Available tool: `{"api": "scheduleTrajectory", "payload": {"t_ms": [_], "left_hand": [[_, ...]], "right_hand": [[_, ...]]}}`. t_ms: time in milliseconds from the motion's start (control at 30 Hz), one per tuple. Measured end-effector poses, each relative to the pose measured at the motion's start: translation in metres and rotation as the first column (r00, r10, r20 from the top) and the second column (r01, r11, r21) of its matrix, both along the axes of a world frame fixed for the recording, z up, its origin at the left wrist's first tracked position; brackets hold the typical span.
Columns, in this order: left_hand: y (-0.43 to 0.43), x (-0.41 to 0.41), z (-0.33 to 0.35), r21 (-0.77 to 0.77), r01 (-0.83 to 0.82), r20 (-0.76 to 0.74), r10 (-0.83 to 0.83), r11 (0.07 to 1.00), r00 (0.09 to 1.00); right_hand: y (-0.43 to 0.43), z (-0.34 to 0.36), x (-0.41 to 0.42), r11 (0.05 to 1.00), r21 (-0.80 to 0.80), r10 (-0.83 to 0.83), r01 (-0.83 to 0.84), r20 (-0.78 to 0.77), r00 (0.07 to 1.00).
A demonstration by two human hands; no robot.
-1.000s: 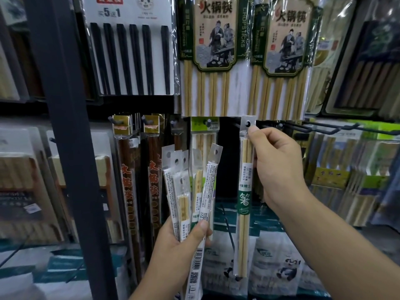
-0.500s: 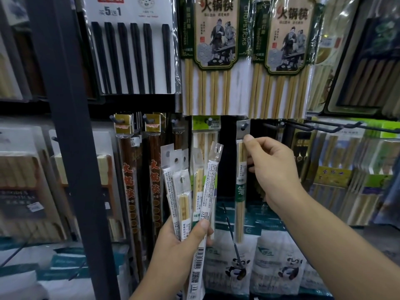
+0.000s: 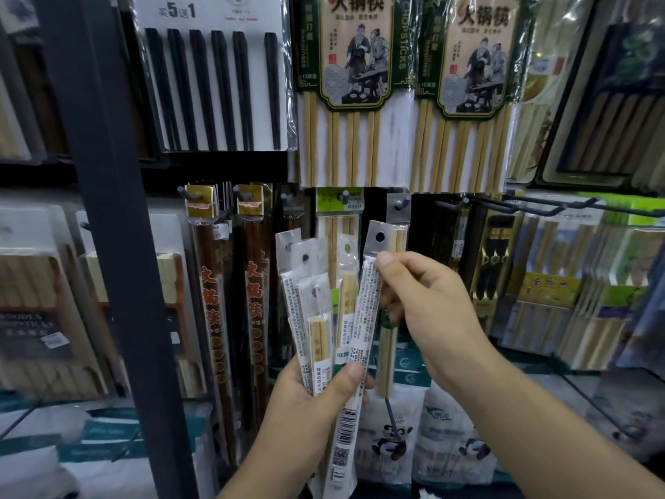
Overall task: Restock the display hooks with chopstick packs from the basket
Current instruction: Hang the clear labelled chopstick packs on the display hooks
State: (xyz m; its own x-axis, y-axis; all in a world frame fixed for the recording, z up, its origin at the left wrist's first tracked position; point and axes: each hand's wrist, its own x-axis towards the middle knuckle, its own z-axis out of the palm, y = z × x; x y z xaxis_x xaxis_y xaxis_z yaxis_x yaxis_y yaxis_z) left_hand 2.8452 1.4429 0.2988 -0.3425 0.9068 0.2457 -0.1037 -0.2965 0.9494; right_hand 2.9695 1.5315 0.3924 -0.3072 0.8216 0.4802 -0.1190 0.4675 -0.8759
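My left hand (image 3: 313, 405) grips a fan of chopstick packs (image 3: 316, 318) by their lower ends, thumb pressed across the front, in front of the middle of the display rack's lower row. My right hand (image 3: 431, 311) pinches the rightmost pack (image 3: 370, 300) of that fan just under its punched hole, thumb on the printed face and fingers curled behind. Just above and behind it, a hung pack (image 3: 393, 217) sits on its hook (image 3: 405, 201), its sticks hanging down behind my right hand. Left of that hangs a green-headed pack (image 3: 338, 203), then dark brown chopsticks (image 3: 212, 300) beside the black upright post (image 3: 111, 246). Bare hooks (image 3: 521, 207) jut out toward the rack's right edge, and big bamboo packs (image 3: 352, 84) fill the row above.
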Motion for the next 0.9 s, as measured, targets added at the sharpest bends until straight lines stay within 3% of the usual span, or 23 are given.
{"api": "scheduleTrajectory", "payload": {"t_ms": [467, 733, 900], "left_hand": [[0.003, -0.010, -0.004, 0.024, 0.042, 0.036, -0.043, 0.999, 0.998], [0.000, -0.009, -0.002, 0.021, 0.059, 0.031, -0.059, 0.998, 0.998], [-0.003, -0.010, 0.002, -0.006, 0.096, 0.072, -0.095, 0.995, 0.993]], "right_hand": [[0.010, 0.039, 0.008, 0.993, 0.041, -0.103, 0.110, -0.151, 0.983], [0.016, 0.040, 0.006, 0.992, 0.012, -0.126, 0.129, -0.143, 0.982], [0.021, 0.031, 0.007, 0.977, 0.051, -0.204, 0.207, -0.047, 0.978]]}}
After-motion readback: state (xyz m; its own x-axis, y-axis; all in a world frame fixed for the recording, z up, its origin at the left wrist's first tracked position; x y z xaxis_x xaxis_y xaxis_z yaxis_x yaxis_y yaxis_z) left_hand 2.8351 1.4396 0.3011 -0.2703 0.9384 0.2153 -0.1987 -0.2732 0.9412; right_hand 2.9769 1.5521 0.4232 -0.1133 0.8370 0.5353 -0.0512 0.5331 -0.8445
